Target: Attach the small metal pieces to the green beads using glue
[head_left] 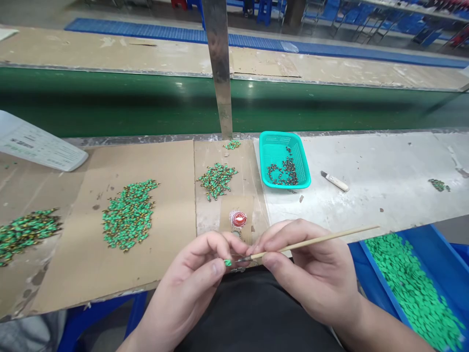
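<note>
Between thumb and fingers, my left hand [194,283] pinches a small green piece [227,262]. My right hand [308,269] holds a thin wooden brush [330,236] like a pen, its dark tip pointing left and close to the green piece. Whether the tip touches it is too small to tell. Just beyond the hands lies a round red cap [239,219] on a scrap of cardboard. Farther back are a pile of green and gold pieces [217,181] and a turquoise basket [262,161] with small dark pieces inside.
Larger piles of green and gold pieces [128,215] lie on cardboard [172,195] to the left, near a white container [40,142]. A knife [335,181] lies right of the basket. Blue trays [443,254] at lower right hold green pieces. A metal post [220,68] stands behind.
</note>
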